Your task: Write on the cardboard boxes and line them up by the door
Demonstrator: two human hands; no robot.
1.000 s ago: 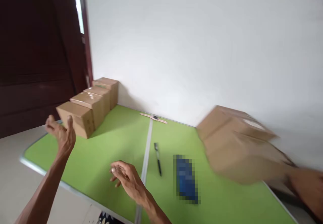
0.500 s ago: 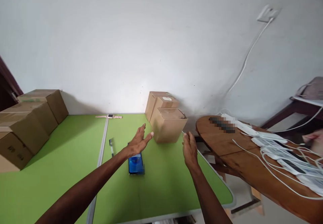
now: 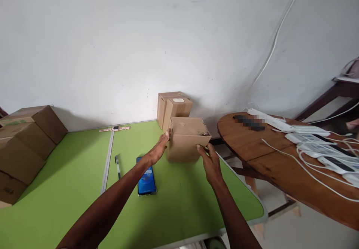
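My left hand presses flat against the left side of a brown cardboard box. On the opposite side, my right hand grips the box near its lower right front corner, thumb toward the front face. The box is between both palms; whether its underside touches the table I cannot tell. A torn, dark patch marks the right corner of its top. Behind it stand two more cardboard boxes, the nearer one with a white label. A phone with a blue screen lies below my left wrist.
The green table stands against a white wall. On it are a pen, a pink-strapped watch and a row of larger cartons at left. At right, a wooden table carries white power strips and loose cables.
Both hands have moved in from either side and taken hold of the front box. It now sits apart from the boxes behind, shifted a little toward me. The camera view has shifted.
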